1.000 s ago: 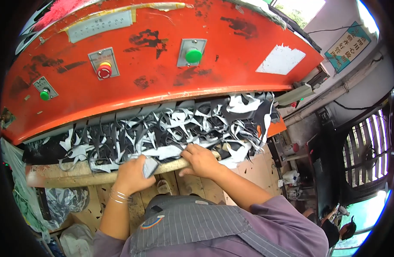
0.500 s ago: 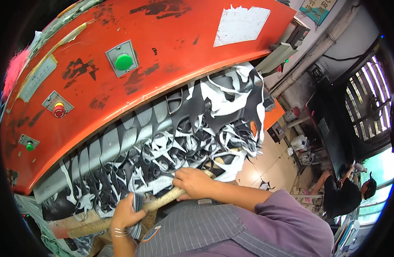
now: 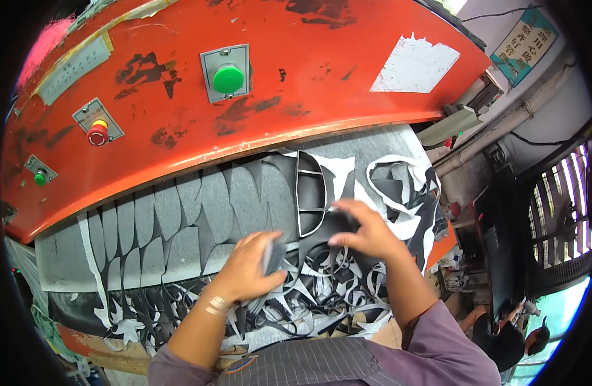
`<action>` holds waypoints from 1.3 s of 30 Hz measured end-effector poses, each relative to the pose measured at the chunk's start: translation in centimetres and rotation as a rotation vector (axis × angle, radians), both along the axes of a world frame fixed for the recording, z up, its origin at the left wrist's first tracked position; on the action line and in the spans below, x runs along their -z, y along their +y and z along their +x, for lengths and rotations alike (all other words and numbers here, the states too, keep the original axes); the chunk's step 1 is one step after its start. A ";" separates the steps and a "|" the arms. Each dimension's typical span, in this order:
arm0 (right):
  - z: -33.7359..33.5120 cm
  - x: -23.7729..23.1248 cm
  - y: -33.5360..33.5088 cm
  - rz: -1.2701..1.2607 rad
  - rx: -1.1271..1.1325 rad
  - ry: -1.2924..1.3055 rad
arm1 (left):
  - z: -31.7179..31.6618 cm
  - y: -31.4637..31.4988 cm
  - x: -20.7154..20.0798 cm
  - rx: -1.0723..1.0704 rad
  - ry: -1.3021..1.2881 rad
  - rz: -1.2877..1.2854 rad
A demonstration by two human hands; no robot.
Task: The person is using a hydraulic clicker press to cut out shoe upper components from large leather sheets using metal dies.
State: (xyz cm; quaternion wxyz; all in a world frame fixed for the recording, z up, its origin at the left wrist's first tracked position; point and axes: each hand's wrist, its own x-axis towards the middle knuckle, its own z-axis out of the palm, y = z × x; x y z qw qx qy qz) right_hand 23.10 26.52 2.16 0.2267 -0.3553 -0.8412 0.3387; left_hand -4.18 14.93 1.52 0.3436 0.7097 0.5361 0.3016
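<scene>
A small stack of grey cut pieces (image 3: 275, 258) is held in my left hand (image 3: 244, 267), between fingers and thumb. My right hand (image 3: 371, 233) has its fingers and thumb apart, with nothing seen in it. Just left of that hand, a metal-edged cutting die (image 3: 312, 210) with crossbars rests on a dark sheet (image 3: 211, 225). Rows of curved grey shapes mark the sheet left of the die; whether they are holes or loose pieces I cannot tell. Below both hands lies a tangle of black and white scraps (image 3: 315, 309).
Beyond the bed stands an orange-red machine front (image 3: 334, 71) with a green push button (image 3: 228, 79), a red stop button (image 3: 98, 132) and a smaller green button (image 3: 40, 178). White scrap strips (image 3: 389, 212) lie right. Another person (image 3: 502, 334) sits far right.
Both hands have come up from the front edge to above the bed. My right hand has left the edge. The scrap heap sits nearer me, exposing more bed and the die.
</scene>
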 end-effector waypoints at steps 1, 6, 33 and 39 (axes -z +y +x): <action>0.1 0.9 2.2 0.043 -0.003 -0.023 | 0.7 1.5 1.8 -0.017 0.006 0.025; -0.1 3.1 7.8 0.041 -0.103 -0.115 | 3.1 4.8 3.6 -0.068 0.059 0.010; -2.5 4.7 12.2 0.053 -0.225 -0.102 | 0.8 7.5 2.2 0.017 -0.045 -0.195; -3.1 4.3 12.3 0.130 -0.160 -0.110 | 1.0 7.7 1.4 -0.142 -0.285 -0.342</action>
